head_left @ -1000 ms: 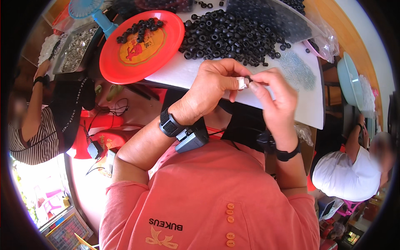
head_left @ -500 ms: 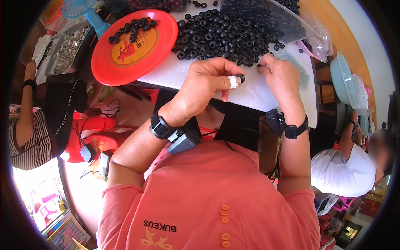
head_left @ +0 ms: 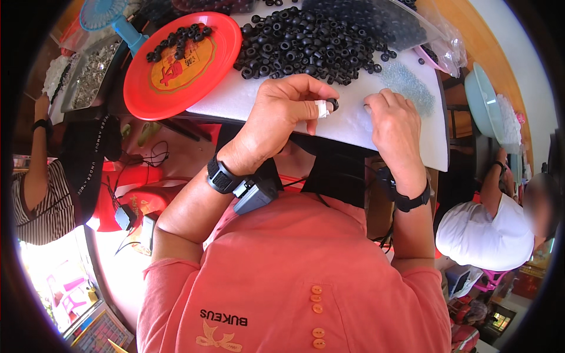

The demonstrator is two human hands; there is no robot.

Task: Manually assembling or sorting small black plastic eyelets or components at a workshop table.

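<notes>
My left hand (head_left: 273,115) is closed, pinching a small black ring-shaped piece (head_left: 334,105) between thumb and forefinger. White tape (head_left: 321,110) wraps the thumb tip. To its right, my right hand (head_left: 397,129) is lowered over the white mat (head_left: 434,147), fingers curled together; whether anything is between them is hidden. Its fingertips are just left of a spread of tiny clear bluish beads (head_left: 412,88). Beyond both hands lies a large heap of black, holed pieces (head_left: 306,47). A red plate (head_left: 138,88) on the left carries several similar black pieces.
A clear plastic bag (head_left: 450,50) and a pink bowl (head_left: 434,57) stand at the far right. At the far left are a blue fan (head_left: 123,29) and a metal tray (head_left: 70,94). Co-workers sit on both sides, one in a striped shirt (head_left: 44,203), one in white (head_left: 485,235).
My right hand has shifted slightly down and left, its fingers now lower toward the mat. My left hand still pinches the black piece. The whole view has shifted slightly.
</notes>
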